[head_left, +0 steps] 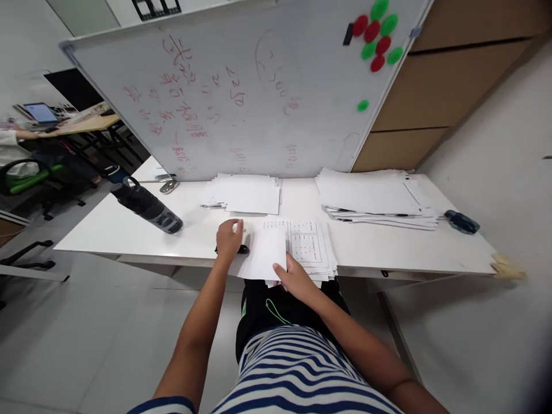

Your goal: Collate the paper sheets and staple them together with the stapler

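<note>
My right hand (296, 280) pinches the near right edge of some white paper sheets (264, 254), thumb on top and fingers beneath. At the left side of these sheets is my left hand (228, 241), its fingers curled over a small black stapler (244, 249). Most of that stapler is hidden under the hand, with only its ends showing. Beside and partly beneath the held sheets lies a stack of printed pages (307, 244) with tables and text, its edges uneven at the front of the desk.
On the white desk (194, 244) stand a dark water bottle (149, 208), a computer mouse (168, 186), a left paper pile (253, 194) and a larger right pile (371, 194). A dark blue object (462, 222) lies far right. Behind rises a whiteboard (259, 126); a person (12, 150) sits far left.
</note>
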